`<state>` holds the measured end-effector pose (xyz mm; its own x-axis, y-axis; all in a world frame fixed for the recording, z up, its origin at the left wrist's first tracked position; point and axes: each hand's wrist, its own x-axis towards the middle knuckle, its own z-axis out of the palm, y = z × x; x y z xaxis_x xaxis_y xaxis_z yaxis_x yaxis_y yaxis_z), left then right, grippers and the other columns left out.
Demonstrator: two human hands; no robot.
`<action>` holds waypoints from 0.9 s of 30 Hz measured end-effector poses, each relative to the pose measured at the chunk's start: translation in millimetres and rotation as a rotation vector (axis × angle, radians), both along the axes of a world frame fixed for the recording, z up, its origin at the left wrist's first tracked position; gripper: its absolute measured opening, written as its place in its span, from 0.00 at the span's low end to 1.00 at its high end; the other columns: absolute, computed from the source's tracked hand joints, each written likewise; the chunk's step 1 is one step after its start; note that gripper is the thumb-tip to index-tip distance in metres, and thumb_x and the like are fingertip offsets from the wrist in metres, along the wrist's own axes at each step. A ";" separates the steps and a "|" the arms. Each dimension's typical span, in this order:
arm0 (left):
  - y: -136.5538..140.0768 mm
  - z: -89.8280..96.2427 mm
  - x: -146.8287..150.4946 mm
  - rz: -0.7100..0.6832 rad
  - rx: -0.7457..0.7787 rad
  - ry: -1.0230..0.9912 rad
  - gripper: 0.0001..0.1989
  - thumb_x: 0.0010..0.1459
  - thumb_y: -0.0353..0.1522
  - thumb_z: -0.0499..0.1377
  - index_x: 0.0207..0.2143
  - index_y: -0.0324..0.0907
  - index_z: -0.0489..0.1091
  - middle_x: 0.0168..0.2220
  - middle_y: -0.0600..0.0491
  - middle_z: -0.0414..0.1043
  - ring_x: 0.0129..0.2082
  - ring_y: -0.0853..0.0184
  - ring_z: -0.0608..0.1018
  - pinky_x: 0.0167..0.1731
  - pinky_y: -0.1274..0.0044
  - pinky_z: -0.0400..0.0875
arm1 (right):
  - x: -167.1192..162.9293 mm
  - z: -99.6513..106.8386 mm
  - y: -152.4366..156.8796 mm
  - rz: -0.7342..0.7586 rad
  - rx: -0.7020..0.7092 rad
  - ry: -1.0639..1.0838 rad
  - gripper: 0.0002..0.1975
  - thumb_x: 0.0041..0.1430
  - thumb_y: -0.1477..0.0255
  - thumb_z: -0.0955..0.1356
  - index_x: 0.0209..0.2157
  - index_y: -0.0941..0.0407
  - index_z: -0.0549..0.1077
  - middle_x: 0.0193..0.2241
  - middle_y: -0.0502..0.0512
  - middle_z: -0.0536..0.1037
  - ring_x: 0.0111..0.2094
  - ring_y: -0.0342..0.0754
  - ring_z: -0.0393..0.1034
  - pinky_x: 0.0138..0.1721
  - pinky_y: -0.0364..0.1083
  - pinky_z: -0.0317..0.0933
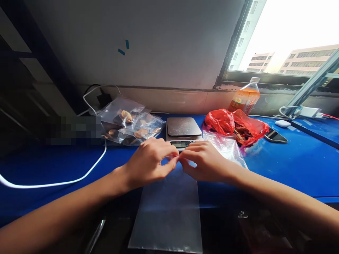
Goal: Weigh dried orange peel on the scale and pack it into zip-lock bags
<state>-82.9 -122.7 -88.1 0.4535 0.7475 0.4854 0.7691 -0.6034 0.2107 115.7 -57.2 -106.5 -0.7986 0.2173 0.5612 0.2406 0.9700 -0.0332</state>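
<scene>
My left hand (149, 160) and my right hand (203, 160) meet at the top edge of an empty clear plastic bag (168, 211), pinching it between thumbs and fingers. The bag hangs flat toward me over the front edge of the blue table (291, 165). Just behind my fingers stands a small digital scale (183, 127) with a dark, bare weighing plate and a lit display.
Filled clear bags (131, 121) with brownish pieces lie left of the scale. A stack of clear bags (225, 144) and a red plastic bag (235, 127) lie to the right. An orange drink bottle (245, 97), a phone (275, 135), a white cable (66, 180) and a charger (308, 112) are also there.
</scene>
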 end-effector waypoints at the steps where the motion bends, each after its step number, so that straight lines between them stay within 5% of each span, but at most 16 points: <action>1: -0.6 0.0 1.3 -0.011 0.019 0.009 0.08 0.61 0.30 0.56 0.30 0.42 0.74 0.29 0.56 0.77 0.31 0.67 0.76 0.37 0.72 0.65 | -0.5 -0.4 -0.9 0.003 -0.008 0.002 0.11 0.56 0.77 0.63 0.22 0.57 0.71 0.18 0.48 0.71 0.19 0.39 0.57 0.27 0.43 0.47; 9: -0.6 5.2 -3.4 0.097 0.006 0.032 0.07 0.57 0.31 0.57 0.29 0.42 0.73 0.28 0.56 0.77 0.31 0.64 0.77 0.38 0.70 0.63 | 2.7 3.0 -0.2 0.053 -0.155 0.044 0.08 0.53 0.79 0.64 0.22 0.57 0.69 0.17 0.46 0.69 0.19 0.38 0.56 0.26 0.42 0.47; 27: 15.9 11.3 -21.0 0.460 -0.060 0.141 0.12 0.57 0.36 0.55 0.31 0.48 0.78 0.29 0.55 0.79 0.30 0.62 0.78 0.32 0.74 0.65 | 7.0 9.4 -3.0 0.108 -0.134 0.043 0.10 0.54 0.79 0.64 0.21 0.56 0.67 0.15 0.45 0.66 0.18 0.39 0.54 0.26 0.42 0.47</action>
<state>-103.9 -106.8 -76.7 0.1272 0.9107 0.3929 0.9769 -0.1836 0.1092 122.6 -60.3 -97.2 -0.7972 0.2068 0.5672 0.1308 0.9763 -0.1722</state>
